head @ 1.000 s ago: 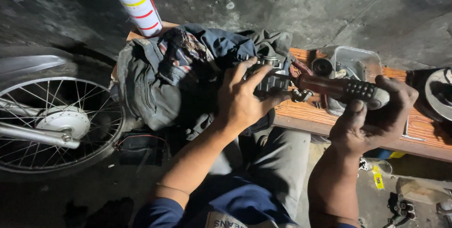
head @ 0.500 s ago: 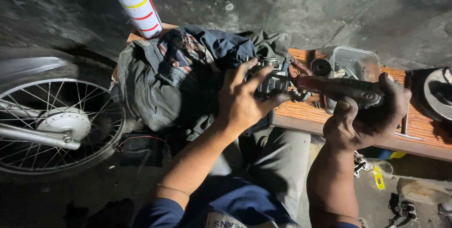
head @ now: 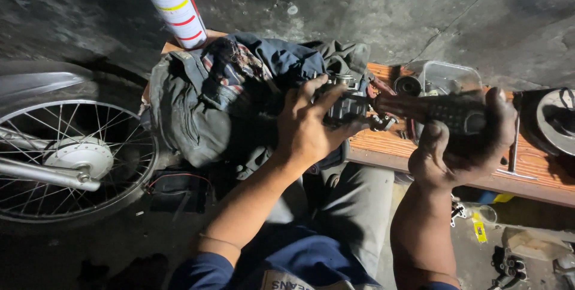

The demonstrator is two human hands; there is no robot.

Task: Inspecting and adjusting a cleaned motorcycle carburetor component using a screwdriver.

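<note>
A small metal carburetor (head: pixel 346 105) is held above the near edge of the wooden table (head: pixel 539 173), gripped by the left hand (head: pixel 308 127) with fingers curled round its left side. A tool with a dark ribbed handle (head: pixel 446 112) is clenched in the right hand (head: pixel 461 143), its tip set against the carburetor at 3 o'clock. A heap of dark rags (head: pixel 239 95) is piled at 9 o'clock of the carburetor, crowding the left hand. A spray can (head: pixel 171 3) stands at 11 o'clock, a clear plastic tray (head: pixel 446 77) at 2 o'clock, and a spoked wheel (head: pixel 66 158) far out at 9 o'clock. Compared with a second ago, the right hand has been closed more tightly over the handle.
</note>
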